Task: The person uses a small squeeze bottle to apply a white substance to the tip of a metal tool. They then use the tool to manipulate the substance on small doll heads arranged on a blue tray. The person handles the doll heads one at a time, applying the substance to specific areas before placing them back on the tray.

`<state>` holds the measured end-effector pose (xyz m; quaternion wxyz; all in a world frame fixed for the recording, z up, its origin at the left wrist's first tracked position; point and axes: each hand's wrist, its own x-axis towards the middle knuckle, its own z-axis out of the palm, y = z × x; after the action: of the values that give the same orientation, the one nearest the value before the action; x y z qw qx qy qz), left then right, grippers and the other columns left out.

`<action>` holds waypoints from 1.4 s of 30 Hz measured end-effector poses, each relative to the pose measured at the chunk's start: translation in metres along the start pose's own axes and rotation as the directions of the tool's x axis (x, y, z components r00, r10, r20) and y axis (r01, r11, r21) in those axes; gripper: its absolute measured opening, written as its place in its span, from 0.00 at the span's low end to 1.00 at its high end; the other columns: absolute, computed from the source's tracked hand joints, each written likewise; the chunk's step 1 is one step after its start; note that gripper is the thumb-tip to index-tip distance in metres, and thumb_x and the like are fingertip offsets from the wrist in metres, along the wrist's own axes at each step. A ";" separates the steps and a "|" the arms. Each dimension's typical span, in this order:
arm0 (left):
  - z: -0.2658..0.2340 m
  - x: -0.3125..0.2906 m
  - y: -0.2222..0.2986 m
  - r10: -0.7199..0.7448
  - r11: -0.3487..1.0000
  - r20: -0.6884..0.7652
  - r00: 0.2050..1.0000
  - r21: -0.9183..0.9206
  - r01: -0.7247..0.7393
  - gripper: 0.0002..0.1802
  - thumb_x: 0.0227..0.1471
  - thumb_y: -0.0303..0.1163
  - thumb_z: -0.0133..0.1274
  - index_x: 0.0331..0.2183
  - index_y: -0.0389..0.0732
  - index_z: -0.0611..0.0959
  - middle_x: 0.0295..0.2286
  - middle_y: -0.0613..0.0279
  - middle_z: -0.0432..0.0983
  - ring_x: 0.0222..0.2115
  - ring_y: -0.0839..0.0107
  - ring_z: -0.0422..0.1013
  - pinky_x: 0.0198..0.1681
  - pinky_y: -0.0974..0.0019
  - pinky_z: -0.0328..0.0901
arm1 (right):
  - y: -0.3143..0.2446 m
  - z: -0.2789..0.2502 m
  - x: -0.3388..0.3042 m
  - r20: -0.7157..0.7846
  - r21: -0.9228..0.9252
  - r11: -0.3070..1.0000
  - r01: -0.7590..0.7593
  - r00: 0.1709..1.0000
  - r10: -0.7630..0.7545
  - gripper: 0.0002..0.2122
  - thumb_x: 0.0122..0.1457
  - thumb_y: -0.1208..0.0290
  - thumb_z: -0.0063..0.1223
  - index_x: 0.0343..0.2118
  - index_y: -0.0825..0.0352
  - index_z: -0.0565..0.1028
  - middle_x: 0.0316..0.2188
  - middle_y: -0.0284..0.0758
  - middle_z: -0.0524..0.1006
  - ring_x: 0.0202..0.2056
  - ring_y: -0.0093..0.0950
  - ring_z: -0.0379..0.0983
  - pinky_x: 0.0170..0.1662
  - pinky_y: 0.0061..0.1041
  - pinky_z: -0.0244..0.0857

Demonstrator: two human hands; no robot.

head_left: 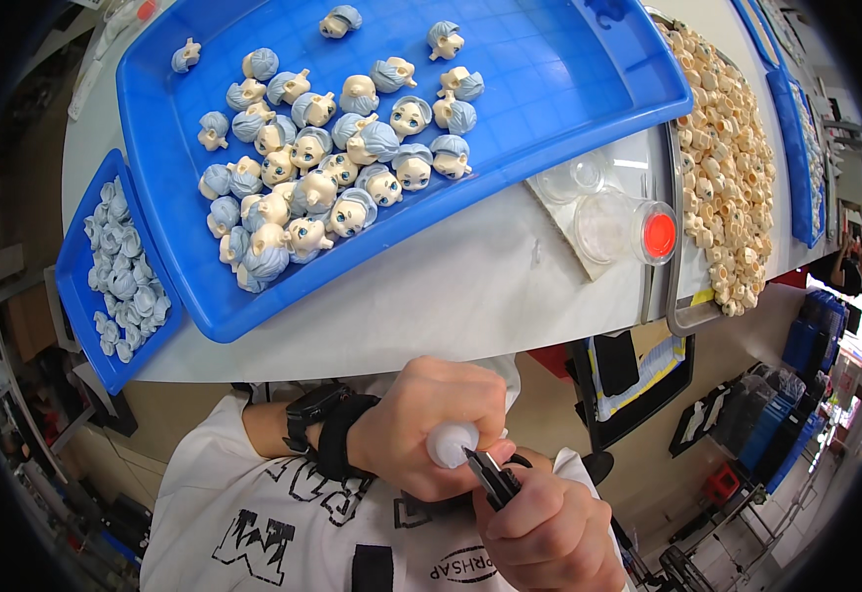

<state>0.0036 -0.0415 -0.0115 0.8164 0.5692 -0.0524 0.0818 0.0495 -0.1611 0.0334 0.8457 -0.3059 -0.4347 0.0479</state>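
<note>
My left hand (426, 419) is closed around a pale, whitish rounded piece (449, 446), and its domed end shows between the fingers. What kind of piece it is I cannot make out. In my right hand (554, 533) is a slim black and silver tool (496, 481) with a dark pointed tip. That tip meets or nearly meets the whitish piece. Both hands are in front of my body, just off the table's near edge. Beyond them, a large blue tray (549, 138) holds several small doll heads (352, 212) with light-blue hair and painted eyes.
At left, a smaller blue tray (75, 296) contains light-blue hair parts (135, 266). Clear containers (599, 222), one with a red round part (659, 236), stand on the white table (450, 296). Right of them, a metal tray (692, 318) is heaped with cream-coloured parts (727, 168).
</note>
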 end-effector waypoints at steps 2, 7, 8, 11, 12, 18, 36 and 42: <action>-0.001 0.000 0.000 -0.007 1.000 0.008 1.000 -0.008 0.007 0.12 0.43 0.23 0.58 0.18 0.42 0.70 0.16 0.64 0.64 0.15 0.64 0.60 0.16 0.63 0.53 | 0.000 0.001 -0.001 -0.003 0.000 1.000 -0.006 1.000 0.006 0.09 0.54 0.79 0.46 0.18 0.63 0.65 0.14 0.33 0.67 0.15 0.27 0.64 0.26 0.30 0.63; -0.003 0.000 0.001 -0.021 0.999 0.046 0.999 -0.027 0.023 0.13 0.44 0.24 0.58 0.18 0.42 0.70 0.16 0.64 0.64 0.14 0.64 0.60 0.16 0.63 0.53 | -0.003 0.000 -0.002 0.011 -0.007 1.000 -0.026 1.000 0.026 0.10 0.54 0.79 0.46 0.18 0.63 0.65 0.15 0.33 0.67 0.15 0.27 0.65 0.27 0.30 0.64; -0.002 0.000 0.001 -0.024 0.999 0.052 0.998 -0.038 0.026 0.13 0.45 0.24 0.58 0.18 0.42 0.70 0.16 0.64 0.64 0.14 0.64 0.60 0.16 0.63 0.53 | -0.005 0.000 -0.001 0.013 -0.011 0.999 -0.036 0.999 0.036 0.10 0.54 0.79 0.46 0.18 0.63 0.65 0.15 0.33 0.67 0.15 0.27 0.65 0.27 0.31 0.64; -0.003 0.002 0.001 -0.026 0.998 0.072 0.997 -0.059 0.030 0.12 0.43 0.21 0.57 0.17 0.41 0.70 0.16 0.64 0.66 0.14 0.65 0.62 0.16 0.65 0.54 | 0.001 -0.001 -0.001 0.029 0.002 1.000 0.025 0.999 -0.025 0.10 0.54 0.80 0.46 0.18 0.63 0.64 0.14 0.33 0.67 0.15 0.27 0.65 0.27 0.31 0.64; -0.005 0.003 0.002 -0.025 0.998 0.076 0.997 -0.056 0.029 0.12 0.41 0.17 0.55 0.16 0.41 0.71 0.15 0.64 0.67 0.14 0.67 0.63 0.16 0.67 0.55 | 0.005 -0.002 -0.002 0.035 0.020 0.998 0.059 0.998 -0.060 0.10 0.54 0.80 0.46 0.18 0.62 0.64 0.14 0.33 0.67 0.15 0.27 0.65 0.27 0.31 0.64; -0.005 0.002 0.004 -0.010 1.000 0.032 0.999 -0.004 0.010 0.12 0.42 0.20 0.57 0.17 0.41 0.71 0.16 0.64 0.66 0.15 0.65 0.63 0.17 0.65 0.55 | 0.007 0.006 -0.004 -0.067 -0.026 0.997 0.067 0.995 -0.069 0.13 0.60 0.71 0.46 0.18 0.61 0.64 0.14 0.32 0.66 0.14 0.26 0.63 0.26 0.29 0.62; -0.007 0.004 0.004 0.131 0.961 -0.046 0.990 0.253 -0.115 0.12 0.35 0.18 0.58 0.17 0.43 0.71 0.14 0.65 0.64 0.13 0.65 0.60 0.16 0.64 0.53 | 0.005 0.005 0.003 0.014 0.043 0.986 0.158 0.987 -0.159 0.13 0.60 0.66 0.48 0.19 0.60 0.66 0.14 0.29 0.66 0.14 0.23 0.61 0.24 0.26 0.56; -0.018 0.001 0.014 0.162 0.929 -0.040 0.986 0.343 -0.138 0.13 0.34 0.20 0.61 0.17 0.41 0.72 0.15 0.62 0.64 0.13 0.63 0.61 0.16 0.63 0.53 | 0.013 -0.019 0.006 0.181 -0.442 0.888 0.128 0.982 -0.051 0.04 0.50 0.68 0.53 0.24 0.60 0.71 0.18 0.29 0.68 0.20 0.25 0.64 0.35 0.34 0.56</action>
<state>0.0020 -0.0202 -0.0050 0.6989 0.6924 -0.0533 0.1710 0.0696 -0.1574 0.0219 0.7140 -0.4683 -0.5159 -0.0682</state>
